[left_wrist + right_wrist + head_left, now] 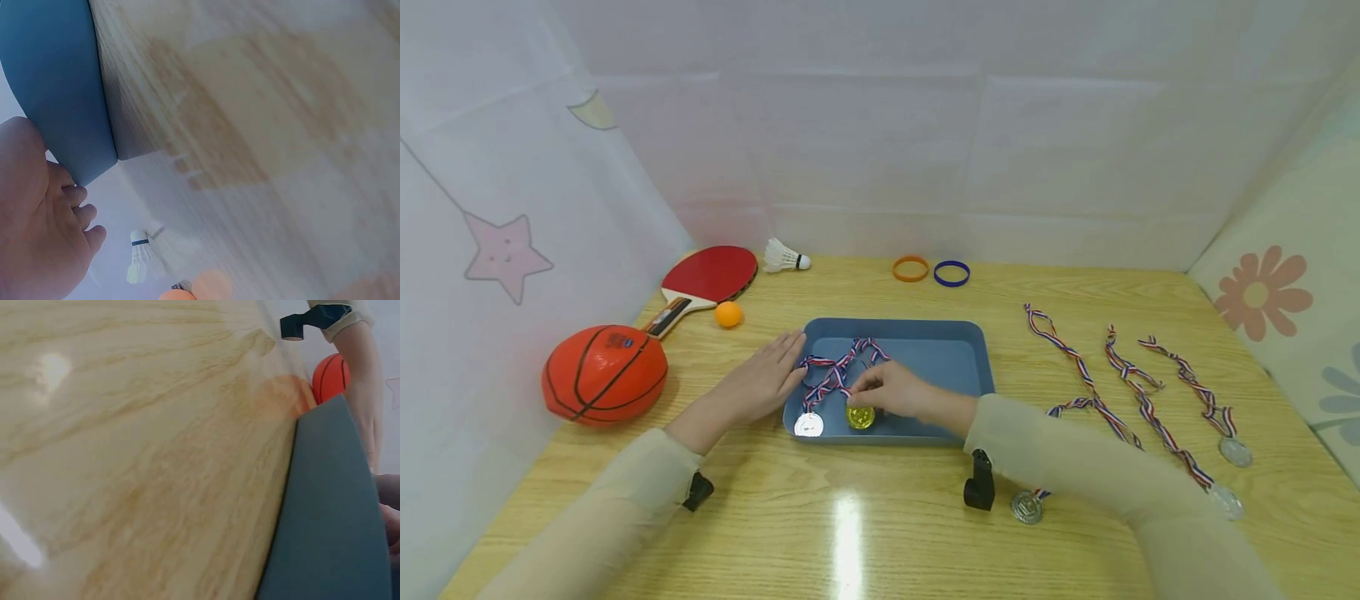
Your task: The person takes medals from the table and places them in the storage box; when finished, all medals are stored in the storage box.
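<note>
A blue-grey tray (pixel 925 329) holds a silver medal (pixel 808 425) and a gold medal (pixel 861 417), both with striped red, white and blue ribbons (pixel 835 377) bunched in its left half. My left hand (pixel 767 375) rests on the tray's left rim with its fingers extended; in the left wrist view that hand (pixel 47 231) lies against the tray's outer wall (pixel 62 81). Inside the tray, my right hand (pixel 895 390) pinches the gold medal at its top edge, by the ribbon. The right wrist view shows mostly the tray's side (pixel 331 506), and the fingertips are hidden there.
To the right lie silver medals (pixel 1027 506) with twisted ribbons, one partly under my right forearm. At left are a basketball (pixel 606 375), a table tennis bat (pixel 711 275) and an orange ball (pixel 728 314). A shuttlecock (pixel 784 257), an orange wristband (pixel 911 268) and a blue wristband (pixel 952 273) lie behind.
</note>
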A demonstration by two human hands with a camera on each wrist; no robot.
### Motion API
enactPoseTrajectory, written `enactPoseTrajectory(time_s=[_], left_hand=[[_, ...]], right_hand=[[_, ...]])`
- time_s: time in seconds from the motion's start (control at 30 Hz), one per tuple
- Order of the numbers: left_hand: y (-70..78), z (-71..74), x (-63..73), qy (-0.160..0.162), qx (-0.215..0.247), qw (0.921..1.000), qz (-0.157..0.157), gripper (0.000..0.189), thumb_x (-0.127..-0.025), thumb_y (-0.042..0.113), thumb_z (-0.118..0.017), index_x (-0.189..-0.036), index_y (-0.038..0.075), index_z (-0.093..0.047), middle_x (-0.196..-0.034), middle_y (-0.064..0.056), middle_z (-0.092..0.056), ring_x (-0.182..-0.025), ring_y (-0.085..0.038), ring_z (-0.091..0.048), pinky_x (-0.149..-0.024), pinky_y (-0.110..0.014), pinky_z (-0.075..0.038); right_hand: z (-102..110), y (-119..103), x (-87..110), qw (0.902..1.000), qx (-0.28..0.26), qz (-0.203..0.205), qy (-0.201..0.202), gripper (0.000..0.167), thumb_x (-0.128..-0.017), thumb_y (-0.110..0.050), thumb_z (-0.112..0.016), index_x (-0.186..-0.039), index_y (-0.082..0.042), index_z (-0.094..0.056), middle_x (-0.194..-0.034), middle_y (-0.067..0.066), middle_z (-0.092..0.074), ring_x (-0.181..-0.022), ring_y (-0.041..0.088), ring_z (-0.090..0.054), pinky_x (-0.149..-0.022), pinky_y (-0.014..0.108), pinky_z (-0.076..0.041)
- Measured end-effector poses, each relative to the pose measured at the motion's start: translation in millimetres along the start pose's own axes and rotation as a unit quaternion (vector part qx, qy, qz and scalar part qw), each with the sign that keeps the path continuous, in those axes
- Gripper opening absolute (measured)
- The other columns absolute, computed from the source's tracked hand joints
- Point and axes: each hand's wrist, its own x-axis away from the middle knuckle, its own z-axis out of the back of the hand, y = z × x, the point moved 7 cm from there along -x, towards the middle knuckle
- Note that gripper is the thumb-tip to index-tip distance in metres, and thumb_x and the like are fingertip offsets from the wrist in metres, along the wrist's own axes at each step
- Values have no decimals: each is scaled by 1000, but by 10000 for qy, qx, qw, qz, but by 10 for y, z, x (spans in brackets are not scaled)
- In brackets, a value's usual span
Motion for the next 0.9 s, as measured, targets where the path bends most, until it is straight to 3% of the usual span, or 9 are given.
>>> enactPoseTrajectory(time_s=[0.3, 0.57, 0.9], left_hand=[[-4, 7, 8, -23, 74, 10000, -5, 61, -100, 32, -35, -145, -3, -15, -151, -17, -13, -136, -34, -11, -108, -48, -14], [11, 17, 11, -4, 22, 10000, -50, 61, -100, 32, -35, -145, -4, -16, -150, -18, -15, -136, -35, -13, -108, -48, -14], [19, 18, 11, -2, 28, 10000, -30, 61, -99, 32, -35, -145, -4, -16, -150, -18, -14, -136, -35, -12, -108, -48, -14]], right_hand=[[-202, 45, -59, 9988, 80, 31, -480, 5, -86, -8, -65, -89, -4, -64, -67, 6, -62, -49, 18, -57, -47, 31, -52], [-250, 8, -115, 9988, 218, 20, -444, 4, -85, -5, -64, -84, -2, -62, -63, 9, -62, -44, 18, -58, -43, 32, -51], [-283, -31, -153, 9953, 894, 191, -331, 9, -83, -5, -67, -78, -6, -59, -60, 6, -60, -37, 14, -51, -37, 29, -47]])
